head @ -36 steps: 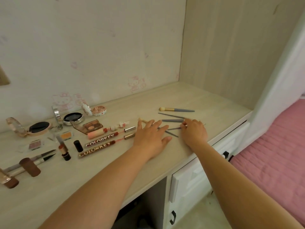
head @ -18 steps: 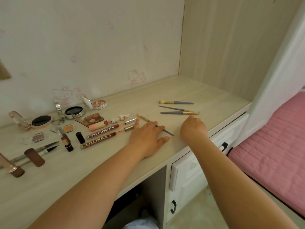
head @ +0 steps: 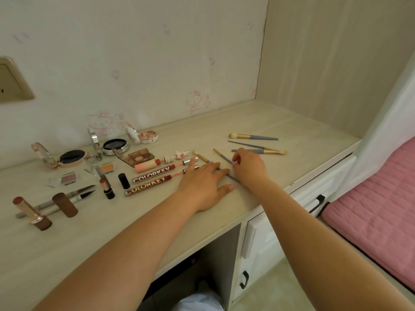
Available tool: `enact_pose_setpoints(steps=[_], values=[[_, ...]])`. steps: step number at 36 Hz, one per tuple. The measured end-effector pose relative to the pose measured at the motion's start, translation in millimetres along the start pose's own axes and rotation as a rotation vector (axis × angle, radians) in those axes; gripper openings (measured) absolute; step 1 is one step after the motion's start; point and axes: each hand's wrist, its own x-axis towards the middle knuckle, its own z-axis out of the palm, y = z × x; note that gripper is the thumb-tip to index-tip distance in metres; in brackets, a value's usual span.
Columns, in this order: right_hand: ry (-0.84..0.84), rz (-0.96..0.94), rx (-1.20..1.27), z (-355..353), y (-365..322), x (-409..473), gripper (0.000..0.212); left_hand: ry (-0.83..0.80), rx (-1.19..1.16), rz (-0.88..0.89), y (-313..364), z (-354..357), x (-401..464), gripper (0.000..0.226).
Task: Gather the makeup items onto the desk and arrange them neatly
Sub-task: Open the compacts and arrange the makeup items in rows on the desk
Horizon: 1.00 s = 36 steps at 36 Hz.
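Three grey-handled makeup brushes (head: 253,137) lie on the pale wooden desk (head: 292,131) at the back right. My left hand (head: 203,182) rests flat on the desk, its straight fingers lying over a gold-tipped brush (head: 201,156). Just to the right of it, my right hand (head: 249,168) has curled fingers pinching the grey handle of another brush (head: 221,156), which runs parallel to the first. Two COLORKEY lip glosses (head: 150,176) lie left of my left hand.
Open compacts (head: 115,147), an eyeshadow palette (head: 140,156), lipsticks (head: 107,188) and eyeliner pens (head: 80,191) are spread across the desk's left half. White drawers (head: 258,239) sit under the front edge. A pink mattress (head: 381,198) is on the right.
My right hand has moved from near the desk's front edge back and left toward my left hand. A second brush now shows beside the one under my left fingers.
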Motion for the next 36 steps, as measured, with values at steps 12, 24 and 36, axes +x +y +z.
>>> enact_pose_setpoints(steps=[12, 24, 36], values=[[0.040, 0.113, -0.114, -16.4, 24.2, 28.8, 0.031, 0.018, -0.060, 0.001, 3.7, -1.6, 29.6, 0.056], [-0.032, 0.191, -0.319, -19.5, 28.3, 14.6, 0.036, -0.065, -0.044, -0.007, -3.0, 2.9, 32.8, 0.061], [-0.038, 0.052, -0.165, -17.1, 20.8, 13.1, 0.024, -0.076, -0.085, -0.012, -5.3, -2.3, 33.6, 0.059]])
